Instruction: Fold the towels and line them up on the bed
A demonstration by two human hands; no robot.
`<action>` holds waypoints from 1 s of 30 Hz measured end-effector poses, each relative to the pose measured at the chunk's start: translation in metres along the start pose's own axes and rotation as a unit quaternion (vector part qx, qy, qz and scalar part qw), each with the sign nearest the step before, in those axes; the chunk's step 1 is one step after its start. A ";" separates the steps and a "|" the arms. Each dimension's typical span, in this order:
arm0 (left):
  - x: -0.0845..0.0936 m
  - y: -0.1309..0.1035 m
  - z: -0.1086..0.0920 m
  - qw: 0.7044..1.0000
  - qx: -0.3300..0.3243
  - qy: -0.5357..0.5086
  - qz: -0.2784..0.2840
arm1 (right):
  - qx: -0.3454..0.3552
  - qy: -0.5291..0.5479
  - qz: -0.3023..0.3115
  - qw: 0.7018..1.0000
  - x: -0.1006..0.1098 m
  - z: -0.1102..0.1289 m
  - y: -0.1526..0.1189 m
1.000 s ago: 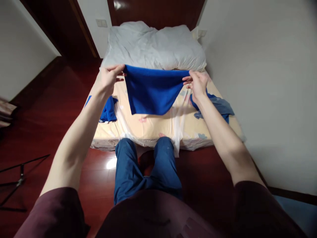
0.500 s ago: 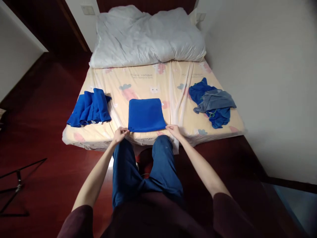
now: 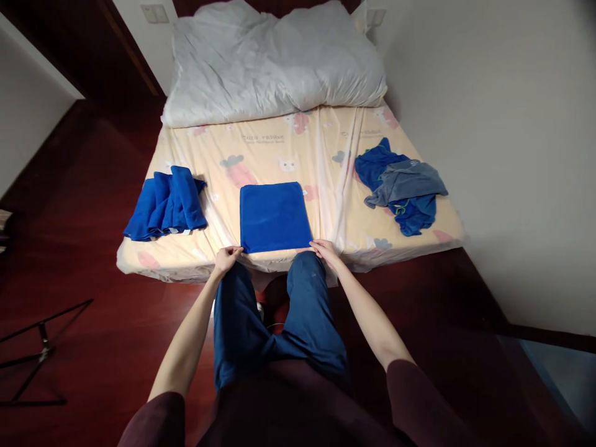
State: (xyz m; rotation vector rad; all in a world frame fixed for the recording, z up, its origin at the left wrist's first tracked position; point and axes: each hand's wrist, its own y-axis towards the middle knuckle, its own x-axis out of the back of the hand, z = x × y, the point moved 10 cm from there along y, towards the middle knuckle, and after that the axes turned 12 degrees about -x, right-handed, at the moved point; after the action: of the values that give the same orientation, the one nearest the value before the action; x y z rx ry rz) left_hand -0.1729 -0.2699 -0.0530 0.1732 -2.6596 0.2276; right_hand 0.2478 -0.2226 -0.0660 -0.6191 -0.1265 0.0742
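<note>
While the person stands at the foot of the bed point(image 3: 195, 264), both hands rest at its near edge on a folded blue towel point(image 3: 274, 216). That towel lies flat as a neat rectangle on the patterned sheet, about midway along the near edge, its near hem almost at the lip of the mattress. The left hand point(image 3: 226, 257) has its fingers curled and pinched on the towel's near left corner. The right hand point(image 3: 325, 251) is at the near right corner, fingertips drawn together on the cloth, though how tightly it pinches I cannot tell from here.

Toward the near left corner of the bed sits a stack of folded blue towels point(image 3: 166, 203), fanned a little and well apart from the one in hand. Toward the right edge lies a loose heap of blue and grey cloth point(image 3: 403, 189), unfolded and crumpled, near the wall side. Across the far end of the bed a rumpled white duvet point(image 3: 274, 62) covers the whole width. On the dark red floor, off to the left, the thin black legs of a stand point(image 3: 40, 347) show.
</note>
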 end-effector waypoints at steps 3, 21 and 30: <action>0.002 0.000 -0.006 0.999 -0.015 0.028 -0.026 | -0.005 0.006 0.000 1.000 0.002 -0.004 0.001; -0.008 0.037 -0.005 0.992 0.029 0.026 0.117 | -0.065 -0.059 0.091 0.992 0.002 0.014 0.019; -0.004 0.213 -0.015 0.997 0.069 -0.026 0.002 | 0.026 -0.141 -0.013 0.990 0.002 0.117 0.151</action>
State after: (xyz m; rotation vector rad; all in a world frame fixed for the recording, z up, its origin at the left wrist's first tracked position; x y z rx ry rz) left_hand -0.1970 -0.0588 -0.0699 0.2206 -2.6965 0.4124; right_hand 0.2288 -0.0326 -0.0595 -0.5523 -0.4050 0.1397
